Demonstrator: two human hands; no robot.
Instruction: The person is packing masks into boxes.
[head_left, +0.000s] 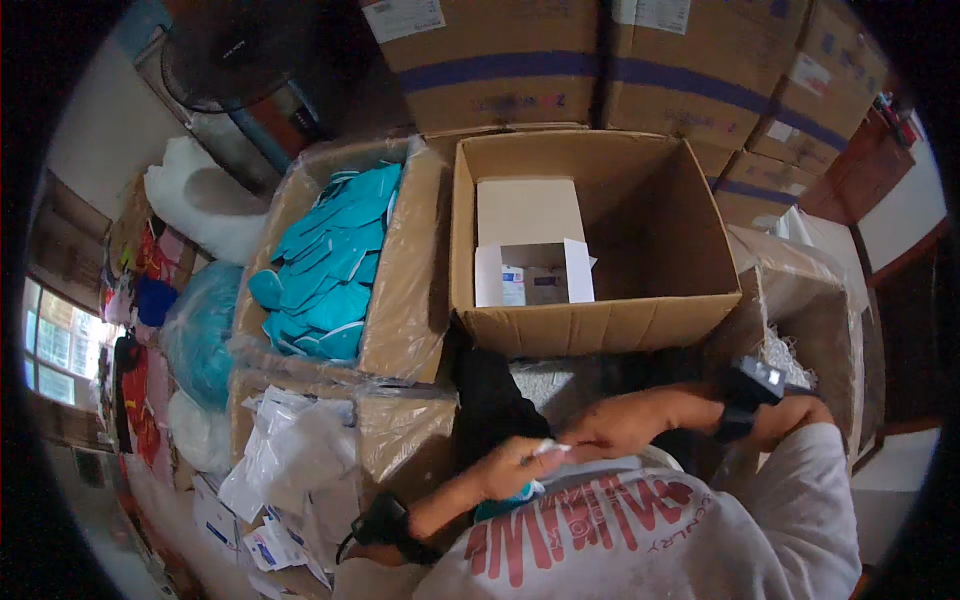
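Note:
Close to my body, my left hand (515,468) is closed around a teal face mask (518,496), mostly hidden under the fingers and against my shirt. A small white piece (550,447) sticks out at the fingertips between both hands. My right hand (608,428) meets the left there, its fingers pinched together at that white piece; whether it is strap or wrapping I cannot tell. Ahead and to the left, a plastic-lined carton (410,270) holds a heap of teal face masks (335,225).
A large open carton (600,325) stands ahead with a small open white box (488,278) inside, containing printed packets. At lower left are clear bags (300,440) and printed packets (275,545). Another lined carton (825,320) stands right; taped cartons (500,75) are stacked behind.

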